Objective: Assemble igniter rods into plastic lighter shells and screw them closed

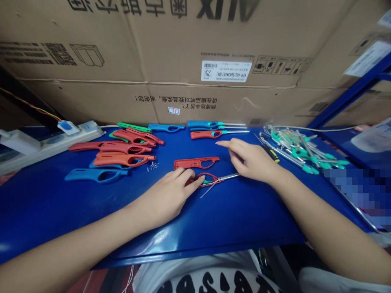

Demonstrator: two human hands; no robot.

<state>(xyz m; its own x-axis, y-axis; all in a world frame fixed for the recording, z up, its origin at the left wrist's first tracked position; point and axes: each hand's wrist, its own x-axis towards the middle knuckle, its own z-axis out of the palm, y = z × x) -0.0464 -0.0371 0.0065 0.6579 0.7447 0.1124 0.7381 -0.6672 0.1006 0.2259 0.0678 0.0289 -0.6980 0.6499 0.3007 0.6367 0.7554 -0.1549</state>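
My left hand point(166, 195) is closed on a red lighter shell half point(215, 178) lying on the blue table. Its thumb and fingers press near the green trigger, and a metal tube point(229, 176) sticks out to the right. A thin wire or tube point(208, 191) hangs from the shell's near side. My right hand point(252, 160) hovers at the tube's tip, index finger stretched left, the other fingers loosely curled, nothing visible in it. Whether it touches the tube I cannot tell. Just beyond lies a matching red shell half point(197, 162), inner side up.
Red and orange shells point(122, 158), blue shells point(97, 175) and small pins point(153, 165) lie left. Lighters with metal tubes point(218, 133) are at the back. Right are a black-yellow screwdriver point(270, 152) and a pile of green-ended tubes point(301, 148). A cardboard box point(171, 89) stands behind.
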